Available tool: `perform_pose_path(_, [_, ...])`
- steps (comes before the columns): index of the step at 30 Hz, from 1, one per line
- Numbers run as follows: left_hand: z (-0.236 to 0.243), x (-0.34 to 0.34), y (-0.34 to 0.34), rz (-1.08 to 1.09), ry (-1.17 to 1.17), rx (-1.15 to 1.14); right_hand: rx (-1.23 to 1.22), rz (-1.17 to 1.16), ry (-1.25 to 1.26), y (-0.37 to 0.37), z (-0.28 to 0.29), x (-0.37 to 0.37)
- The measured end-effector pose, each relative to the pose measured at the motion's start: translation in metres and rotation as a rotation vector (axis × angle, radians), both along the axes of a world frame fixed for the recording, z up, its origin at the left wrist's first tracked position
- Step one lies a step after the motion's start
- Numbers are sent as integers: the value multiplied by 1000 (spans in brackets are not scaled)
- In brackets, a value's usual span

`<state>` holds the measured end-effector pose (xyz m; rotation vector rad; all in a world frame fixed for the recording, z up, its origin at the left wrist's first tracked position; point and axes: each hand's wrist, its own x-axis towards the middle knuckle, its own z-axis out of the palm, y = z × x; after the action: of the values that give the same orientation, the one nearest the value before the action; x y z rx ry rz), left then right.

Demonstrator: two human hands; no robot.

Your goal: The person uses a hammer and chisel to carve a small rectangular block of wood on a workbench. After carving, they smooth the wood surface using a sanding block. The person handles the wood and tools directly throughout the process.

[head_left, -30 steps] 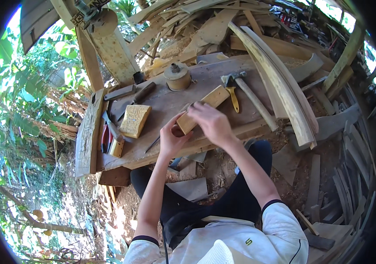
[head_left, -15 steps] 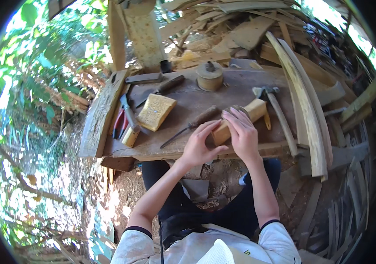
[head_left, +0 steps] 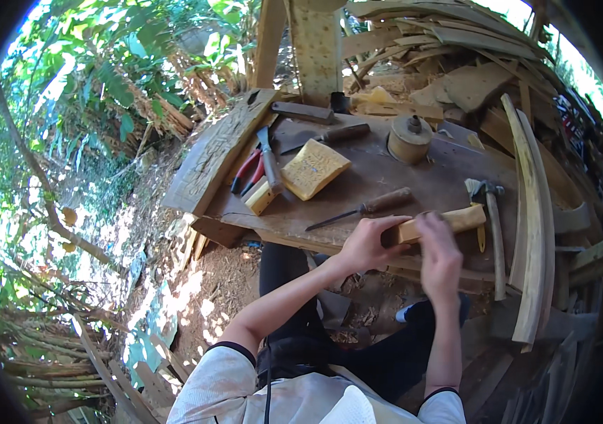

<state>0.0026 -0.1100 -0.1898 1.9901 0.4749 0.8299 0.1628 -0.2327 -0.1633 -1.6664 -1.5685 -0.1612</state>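
My left hand [head_left: 370,244] is closed round the near left end of a pale wooden block [head_left: 467,219] at the front edge of the bench. Over the block's top lies my right hand [head_left: 440,258], its fingers bent and blurred by motion. A small brown thing shows at those fingertips, too hidden to name. Just beyond my left hand rests a narrow-bladed tool with a wooden handle [head_left: 388,201]. To the right of the block are a thin yellow tool [head_left: 481,238] and a hammer [head_left: 497,244] with a wooden handle.
The brown bench [head_left: 358,166] holds a round lidded pot [head_left: 409,139], a rough yellowish block [head_left: 315,169], a wooden-handled knife [head_left: 347,133] and red-handled pliers [head_left: 248,173]. A carved board [head_left: 220,159] lies along its left end. Long wood strips [head_left: 531,233] lean at the right.
The whole view has shifted, so the bench appears further right and lower. My right hand has slid back along the block; my left hand has closed round its end.
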Motion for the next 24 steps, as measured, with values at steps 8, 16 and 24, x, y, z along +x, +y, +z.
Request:
perform_pose_path(8, [0, -5, 1, 5, 2, -27, -25, 49, 8, 2, 3, -16])
perform_pose_path(16, [-1, -8, 7, -30, -5, -45, 21, 96, -128, 9, 0, -31])
perform_pose_path(24, [-6, -12, 12, -28, 15, -42, 73, 20, -23, 19, -2, -41])
